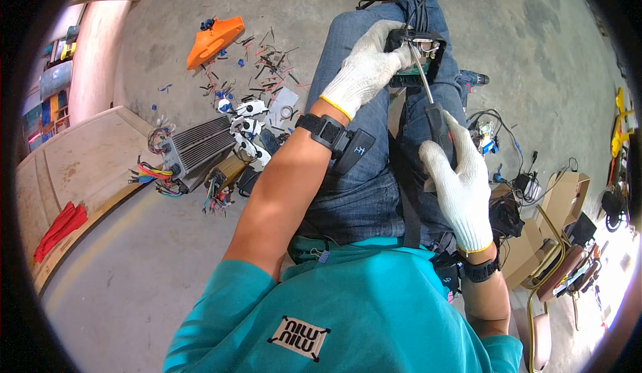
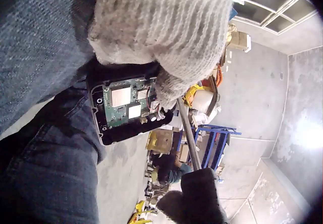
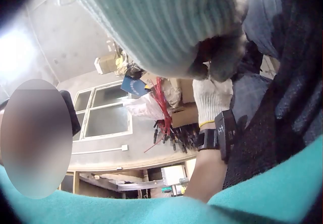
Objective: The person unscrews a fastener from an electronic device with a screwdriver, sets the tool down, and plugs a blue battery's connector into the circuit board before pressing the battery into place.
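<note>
One screwdriver (image 1: 435, 117), one opened black housing (image 2: 136, 131)

Both grips are busy. The left grip (image 1: 366, 72) is clamped on the housing, its thumb over the edge beside a small bunch of wires (image 2: 154, 104). The right grip (image 1: 461, 185) is wrapped round the screwdriver's handle; in the head view, with 12 o'clock straight ahead of the person, the shaft points between 11 and 12.

Slow, light pressure looks right for this step. The tip sits just beside the left thumb, so a slip could land on the thumb, the wires or the green board (image 2: 117, 114). Line the shaft up before turning or prying; what the tip meets is too hidden to tell, screw or otherwise. Bracing the housing against the jeans (image 1: 341, 38) should steady it.

From the left grip, the housing lies between 2 and 3 o'clock, held at its edge with much of the board exposed. From the right grip it lies between 11 and 12, well apart, reached only through the screwdriver. Black cables (image 1: 418, 12) run from the housing toward 12 o'clock.
</note>
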Demonstrator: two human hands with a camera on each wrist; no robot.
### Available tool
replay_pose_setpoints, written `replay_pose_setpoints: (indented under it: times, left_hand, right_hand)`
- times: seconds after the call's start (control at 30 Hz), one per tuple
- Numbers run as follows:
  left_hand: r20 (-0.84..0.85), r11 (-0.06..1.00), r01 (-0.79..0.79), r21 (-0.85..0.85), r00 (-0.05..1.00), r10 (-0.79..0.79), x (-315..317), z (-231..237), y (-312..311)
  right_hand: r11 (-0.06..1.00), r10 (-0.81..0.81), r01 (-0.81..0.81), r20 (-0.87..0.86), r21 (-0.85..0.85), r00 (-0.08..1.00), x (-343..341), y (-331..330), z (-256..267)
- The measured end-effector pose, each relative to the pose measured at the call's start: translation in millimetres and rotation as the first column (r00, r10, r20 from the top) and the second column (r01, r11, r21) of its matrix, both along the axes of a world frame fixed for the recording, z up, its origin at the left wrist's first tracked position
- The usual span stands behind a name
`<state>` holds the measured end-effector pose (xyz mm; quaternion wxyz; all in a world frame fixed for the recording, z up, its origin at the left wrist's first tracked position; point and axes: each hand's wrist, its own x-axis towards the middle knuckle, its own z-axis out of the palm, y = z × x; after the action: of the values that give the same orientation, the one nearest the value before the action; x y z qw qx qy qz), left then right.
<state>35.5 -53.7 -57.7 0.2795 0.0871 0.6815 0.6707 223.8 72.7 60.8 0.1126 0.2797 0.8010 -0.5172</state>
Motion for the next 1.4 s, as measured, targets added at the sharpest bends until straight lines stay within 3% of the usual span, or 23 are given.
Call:
replay_pose_setpoints:
  times: [0.47,0.53,0.67,0.77,0.83,1.0,1.07,1.27,1.4]
  left_hand:
    - [-0.096,0.998,0.015,-0.056,0.995,-0.021,0,-9,1]
    - [-0.092,0.998,0.016,-0.065,0.996,-0.022,-1,-8,2]
    - [-0.105,0.992,0.009,-0.127,0.994,-0.022,-1,-2,2]
    - [-0.072,0.997,0.007,-0.079,0.997,-0.013,1,-5,2]
    - [-0.074,0.995,0.014,-0.098,0.997,-0.021,1,-3,2]
    - [-0.057,0.991,0.037,-0.130,0.997,-0.044,-1,-2,2]
    - [-0.035,0.999,0.012,-0.053,0.999,-0.014,0,-5,3]
    - [-0.058,0.996,-0.023,-0.085,0.998,0.018,1,-10,6]
    - [-0.033,0.996,-0.026,-0.090,0.999,0.023,2,-6,7]
  right_hand:
    - [0.975,0.068,-0.063,-0.017,0.214,0.998,-2,4,8]
    - [0.924,0.166,-0.121,-0.095,0.362,0.981,-3,6,7]
    - [0.901,0.198,-0.128,-0.128,0.414,0.972,-1,7,5]
    - [0.893,0.193,-0.143,-0.078,0.427,0.978,-5,8,17]
    - [0.834,0.237,-0.203,-0.001,0.512,0.971,-7,9,24]
    - [0.857,0.176,-0.085,-0.134,0.508,0.975,-9,5,26]
    - [0.879,0.143,-0.030,-0.201,0.477,0.969,-8,5,26]
    - [0.798,0.235,0.002,-0.315,0.602,0.920,-8,9,26]
    - [0.735,0.290,-0.024,-0.282,0.678,0.915,-9,11,20]
